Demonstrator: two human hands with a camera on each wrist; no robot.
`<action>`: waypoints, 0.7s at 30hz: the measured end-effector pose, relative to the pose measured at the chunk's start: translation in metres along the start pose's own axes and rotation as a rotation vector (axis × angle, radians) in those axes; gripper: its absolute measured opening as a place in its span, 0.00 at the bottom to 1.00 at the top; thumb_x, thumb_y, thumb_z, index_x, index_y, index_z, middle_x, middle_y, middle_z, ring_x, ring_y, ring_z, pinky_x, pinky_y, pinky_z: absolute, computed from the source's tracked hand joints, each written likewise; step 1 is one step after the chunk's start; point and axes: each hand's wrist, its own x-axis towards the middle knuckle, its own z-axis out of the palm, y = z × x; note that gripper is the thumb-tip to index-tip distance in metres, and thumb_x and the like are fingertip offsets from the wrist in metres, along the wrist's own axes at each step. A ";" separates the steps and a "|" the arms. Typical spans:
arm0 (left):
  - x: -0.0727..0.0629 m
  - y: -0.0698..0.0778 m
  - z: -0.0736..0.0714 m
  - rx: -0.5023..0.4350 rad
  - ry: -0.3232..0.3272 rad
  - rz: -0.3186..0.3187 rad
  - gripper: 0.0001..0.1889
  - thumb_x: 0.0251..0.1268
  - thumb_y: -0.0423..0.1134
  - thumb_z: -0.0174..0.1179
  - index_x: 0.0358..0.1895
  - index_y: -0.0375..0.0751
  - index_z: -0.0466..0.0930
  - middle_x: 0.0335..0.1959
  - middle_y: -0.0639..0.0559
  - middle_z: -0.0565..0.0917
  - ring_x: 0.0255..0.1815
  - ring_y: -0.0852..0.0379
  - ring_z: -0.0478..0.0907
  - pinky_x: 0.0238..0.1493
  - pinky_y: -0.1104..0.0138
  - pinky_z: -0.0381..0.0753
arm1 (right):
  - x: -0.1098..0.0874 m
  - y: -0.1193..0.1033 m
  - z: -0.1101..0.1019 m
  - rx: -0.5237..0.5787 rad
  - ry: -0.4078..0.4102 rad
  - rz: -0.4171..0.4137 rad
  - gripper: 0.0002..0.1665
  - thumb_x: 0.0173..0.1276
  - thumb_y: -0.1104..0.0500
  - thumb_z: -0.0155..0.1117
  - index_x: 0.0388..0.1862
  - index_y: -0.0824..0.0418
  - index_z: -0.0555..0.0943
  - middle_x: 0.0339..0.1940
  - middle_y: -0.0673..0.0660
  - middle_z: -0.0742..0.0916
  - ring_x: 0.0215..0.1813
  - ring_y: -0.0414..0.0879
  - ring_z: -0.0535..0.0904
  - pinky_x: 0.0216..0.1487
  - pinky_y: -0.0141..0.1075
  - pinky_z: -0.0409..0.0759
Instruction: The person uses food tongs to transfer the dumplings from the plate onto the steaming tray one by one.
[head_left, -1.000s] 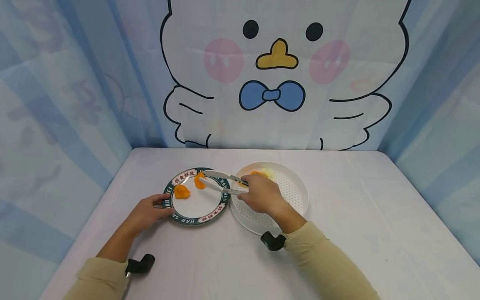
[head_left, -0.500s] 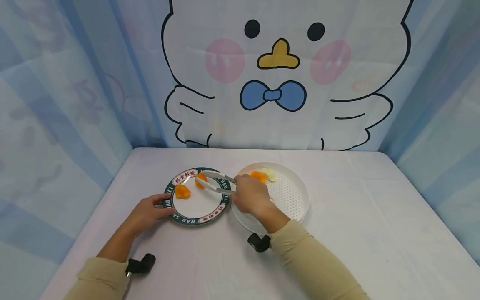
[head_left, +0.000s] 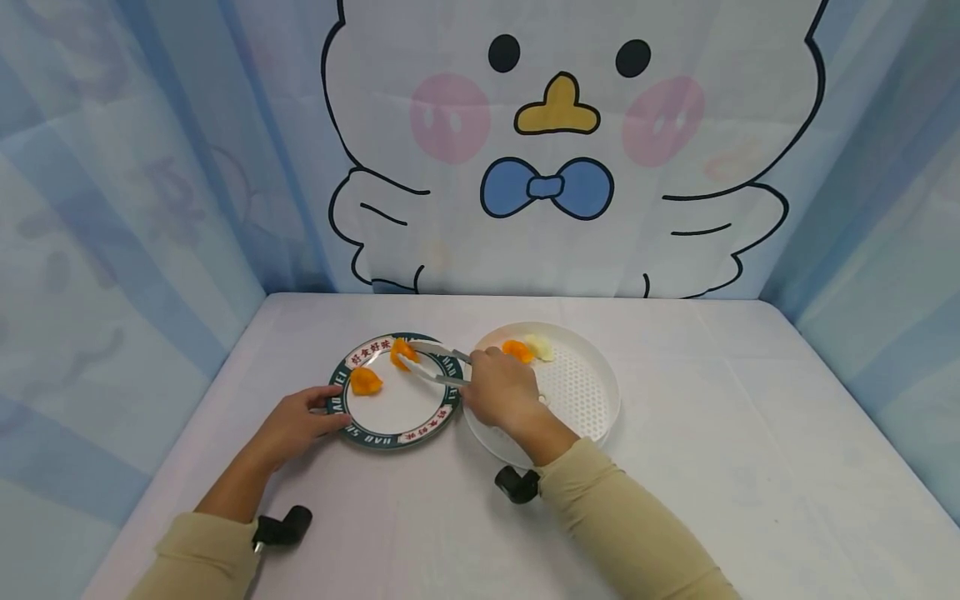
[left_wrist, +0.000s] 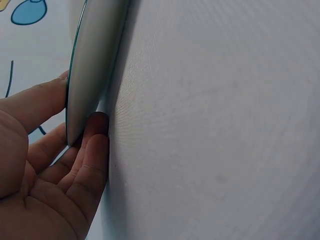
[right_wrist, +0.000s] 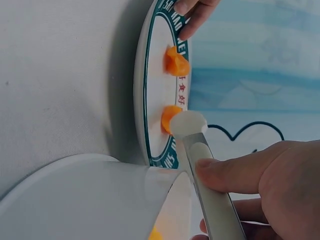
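Note:
My left hand holds the left rim of a white plate with a green patterned border. In the left wrist view the thumb lies on the rim and fingers reach under it. My right hand grips metal tongs with pale, wide tips, reaching over the plate from the right. The tips stand on either side of one orange piece, which lies toward the back of the plate; whether both touch it I cannot tell. Another orange piece lies on the plate's left side.
A round white perforated basket stands right of the plate, partly beneath my right hand. In it lie an orange piece and a pale yellow piece. The white-covered table meets a cartoon-printed curtain at the back.
My right hand has moved left toward the plate, uncovering the pieces in the basket. The orange piece between the tongs' tips has shifted slightly. My left hand stays on the rim.

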 end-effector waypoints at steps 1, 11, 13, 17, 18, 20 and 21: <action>0.000 0.000 0.000 0.000 0.001 -0.001 0.37 0.65 0.47 0.67 0.72 0.33 0.66 0.67 0.25 0.67 0.65 0.30 0.64 0.65 0.40 0.67 | 0.000 0.000 0.000 0.005 -0.004 -0.003 0.22 0.67 0.51 0.69 0.53 0.63 0.81 0.40 0.55 0.81 0.37 0.49 0.75 0.39 0.39 0.80; 0.000 -0.001 -0.001 -0.004 0.000 -0.002 0.37 0.65 0.47 0.67 0.72 0.32 0.65 0.67 0.25 0.66 0.66 0.30 0.64 0.65 0.40 0.67 | -0.001 0.008 -0.001 0.042 0.018 -0.035 0.23 0.68 0.51 0.68 0.59 0.60 0.81 0.43 0.54 0.83 0.38 0.48 0.77 0.42 0.42 0.81; 0.000 -0.001 -0.001 -0.002 -0.001 -0.001 0.37 0.65 0.47 0.67 0.72 0.32 0.65 0.67 0.25 0.66 0.66 0.29 0.64 0.65 0.40 0.67 | -0.003 0.011 -0.002 0.052 0.039 -0.048 0.24 0.68 0.51 0.68 0.60 0.59 0.81 0.45 0.54 0.84 0.40 0.48 0.78 0.43 0.43 0.81; -0.001 -0.002 0.000 -0.006 0.001 -0.004 0.37 0.65 0.47 0.67 0.73 0.33 0.65 0.68 0.25 0.66 0.66 0.30 0.64 0.65 0.40 0.67 | -0.010 0.020 -0.009 0.087 0.100 -0.066 0.26 0.68 0.50 0.68 0.62 0.58 0.80 0.50 0.54 0.86 0.45 0.49 0.81 0.46 0.47 0.81; 0.000 -0.002 0.000 -0.007 0.002 -0.002 0.37 0.65 0.47 0.67 0.72 0.33 0.65 0.68 0.25 0.66 0.66 0.30 0.64 0.65 0.40 0.67 | -0.013 0.023 -0.012 0.104 0.117 -0.064 0.26 0.68 0.50 0.69 0.63 0.57 0.80 0.52 0.55 0.86 0.46 0.49 0.81 0.47 0.48 0.81; 0.000 -0.002 0.000 -0.007 0.005 0.006 0.37 0.65 0.47 0.67 0.72 0.33 0.66 0.67 0.25 0.67 0.66 0.30 0.64 0.65 0.40 0.67 | -0.017 0.031 -0.019 0.140 0.153 -0.058 0.28 0.68 0.50 0.69 0.64 0.57 0.79 0.54 0.55 0.86 0.48 0.50 0.81 0.47 0.48 0.81; 0.000 -0.002 0.000 -0.005 0.006 0.011 0.37 0.65 0.47 0.67 0.72 0.33 0.66 0.67 0.25 0.67 0.65 0.30 0.64 0.65 0.40 0.67 | -0.020 0.036 -0.022 0.160 0.170 -0.054 0.29 0.67 0.50 0.69 0.65 0.57 0.79 0.55 0.56 0.85 0.49 0.51 0.81 0.47 0.49 0.81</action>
